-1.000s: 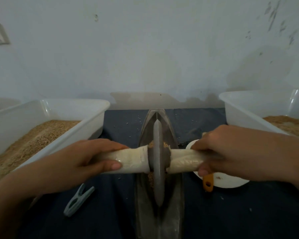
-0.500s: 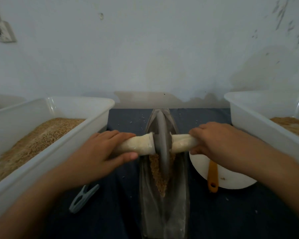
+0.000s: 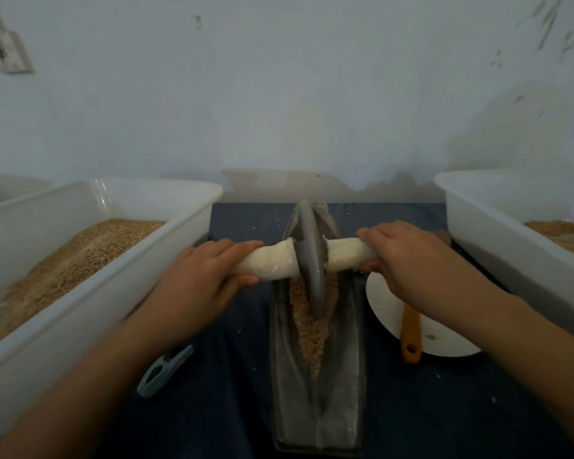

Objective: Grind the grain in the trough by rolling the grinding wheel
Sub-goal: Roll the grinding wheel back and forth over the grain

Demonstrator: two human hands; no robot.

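While my left hand [image 3: 201, 279] and my right hand [image 3: 408, 260] each curl around a cloth-wrapped end of the axle, the grinding wheel [image 3: 310, 260] stands upright toward the far end of the trough [image 3: 318, 402], with the grain [image 3: 309, 329] heaped just behind it on my side. To grind well I should press down evenly through both grips, keep the wheel vertical in the groove, and draw it back over the heap without letting grain spill onto the surface [image 3: 444, 409].

Upright grinding wheel [image 3: 310, 260] amid grain [image 3: 309, 329] in trough [image 3: 342, 385]
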